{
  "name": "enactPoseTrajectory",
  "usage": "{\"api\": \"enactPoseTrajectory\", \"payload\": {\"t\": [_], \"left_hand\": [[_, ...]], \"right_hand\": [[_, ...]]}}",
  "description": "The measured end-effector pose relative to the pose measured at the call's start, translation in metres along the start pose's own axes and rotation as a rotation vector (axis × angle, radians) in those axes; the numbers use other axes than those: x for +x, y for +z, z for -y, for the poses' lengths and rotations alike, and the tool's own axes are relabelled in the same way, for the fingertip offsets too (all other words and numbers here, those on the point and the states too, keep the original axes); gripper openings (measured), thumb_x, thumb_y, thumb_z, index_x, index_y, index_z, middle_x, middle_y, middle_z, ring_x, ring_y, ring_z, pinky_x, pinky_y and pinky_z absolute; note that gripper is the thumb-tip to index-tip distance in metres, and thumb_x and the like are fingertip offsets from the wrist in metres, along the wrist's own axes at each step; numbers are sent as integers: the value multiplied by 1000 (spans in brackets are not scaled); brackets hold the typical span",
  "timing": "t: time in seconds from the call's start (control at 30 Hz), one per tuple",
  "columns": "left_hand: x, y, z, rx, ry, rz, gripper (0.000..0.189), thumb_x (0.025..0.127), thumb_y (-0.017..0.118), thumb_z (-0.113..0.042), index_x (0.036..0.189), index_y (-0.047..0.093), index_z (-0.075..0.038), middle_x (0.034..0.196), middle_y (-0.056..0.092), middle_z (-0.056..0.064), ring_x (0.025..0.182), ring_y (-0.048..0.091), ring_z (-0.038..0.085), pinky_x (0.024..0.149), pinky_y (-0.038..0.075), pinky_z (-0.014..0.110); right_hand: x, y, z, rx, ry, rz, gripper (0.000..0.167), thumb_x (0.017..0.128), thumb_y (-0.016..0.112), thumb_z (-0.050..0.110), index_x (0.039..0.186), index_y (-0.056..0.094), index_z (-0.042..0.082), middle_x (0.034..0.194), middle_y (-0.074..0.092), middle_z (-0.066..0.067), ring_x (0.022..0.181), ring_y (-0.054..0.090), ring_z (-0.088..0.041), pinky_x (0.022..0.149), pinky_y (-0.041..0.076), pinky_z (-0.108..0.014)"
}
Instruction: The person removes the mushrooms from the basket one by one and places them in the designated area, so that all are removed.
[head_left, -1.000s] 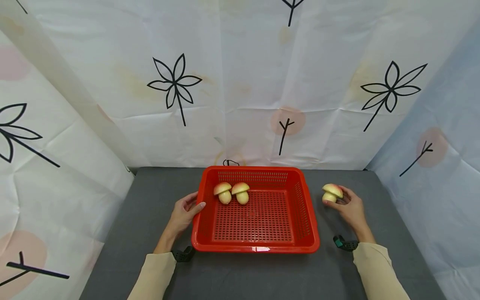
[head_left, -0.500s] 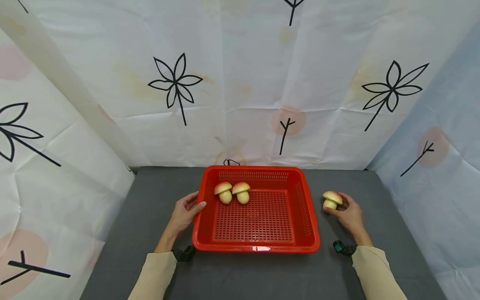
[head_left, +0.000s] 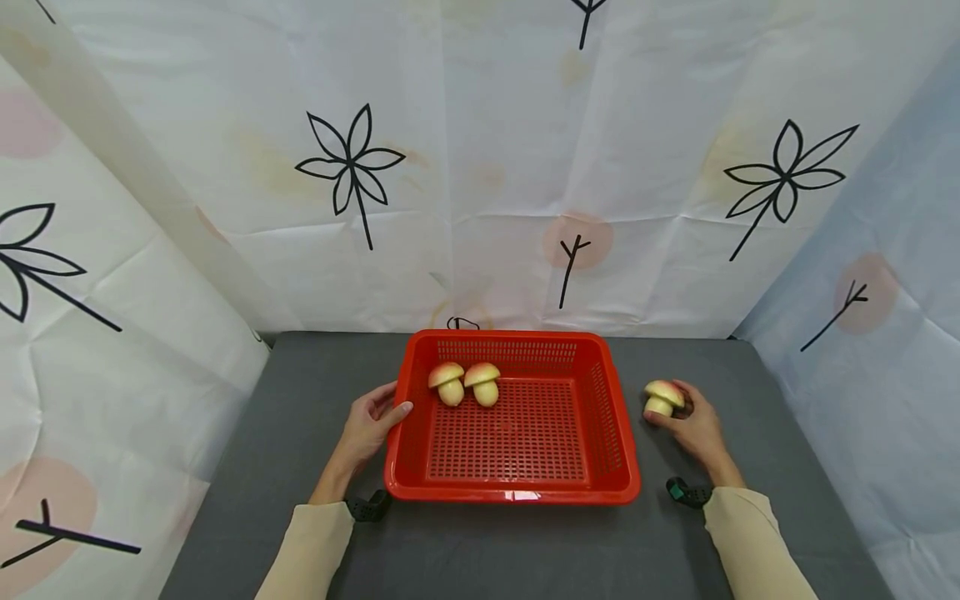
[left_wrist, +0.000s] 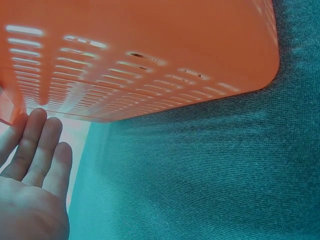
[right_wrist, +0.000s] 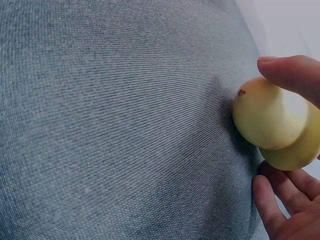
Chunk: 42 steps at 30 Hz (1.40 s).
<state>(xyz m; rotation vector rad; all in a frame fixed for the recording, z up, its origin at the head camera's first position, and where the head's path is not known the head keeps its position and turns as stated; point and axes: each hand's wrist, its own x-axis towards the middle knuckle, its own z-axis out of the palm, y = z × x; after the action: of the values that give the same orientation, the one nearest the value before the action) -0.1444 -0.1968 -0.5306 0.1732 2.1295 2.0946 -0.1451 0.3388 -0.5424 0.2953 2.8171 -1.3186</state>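
Observation:
A red plastic basket with slotted walls lies in the middle of the head view. Two toy mushrooms with red-yellow caps stand side by side in its far left part. My left hand grips the basket's left rim, thumb over the edge and fingers outside. In the left wrist view those fingers reach up along the slotted outer wall. Right of the basket, my right hand holds a third toy mushroom between thumb and fingers. The right wrist view shows its pale stem close to the cloth.
A dark grey cloth covers the table under the basket. White patterned curtains stand behind the table and at both sides. Each wrist wears a black band.
My right hand has come slightly nearer and lower with the mushroom, mostly in the first half second. The left hand, the basket and the two mushrooms in it have stayed put.

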Motion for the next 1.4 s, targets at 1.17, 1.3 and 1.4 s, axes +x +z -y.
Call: {"api": "enactPoseTrajectory", "payload": {"t": [1.17, 1.3, 1.4], "left_hand": [[1, 0, 2, -13, 1, 10, 56, 101, 65, -10, 150, 41, 5, 143, 51, 30, 127, 53, 50, 94, 54, 49], [0, 0, 2, -14, 6, 14, 57, 101, 65, -10, 150, 41, 5, 143, 51, 30, 128, 52, 50, 94, 54, 49], [0, 0, 2, -14, 10, 13, 57, 101, 65, -10, 150, 41, 5, 144, 51, 30, 128, 52, 50, 93, 55, 47]], "right_hand": [[3, -8, 13, -1, 14, 52, 94, 89, 80, 33, 155, 27, -7, 147, 40, -37, 128, 45, -49, 101, 42, -61], [1, -11, 20, -13, 19, 49, 94, 89, 80, 35, 156, 27, -6, 149, 38, -37, 132, 40, -50, 103, 40, -65], [1, -13, 26, -16, 6, 47, 95, 89, 80, 36, 156, 26, -5, 151, 35, -37, 136, 36, -52, 104, 38, -68]]}}
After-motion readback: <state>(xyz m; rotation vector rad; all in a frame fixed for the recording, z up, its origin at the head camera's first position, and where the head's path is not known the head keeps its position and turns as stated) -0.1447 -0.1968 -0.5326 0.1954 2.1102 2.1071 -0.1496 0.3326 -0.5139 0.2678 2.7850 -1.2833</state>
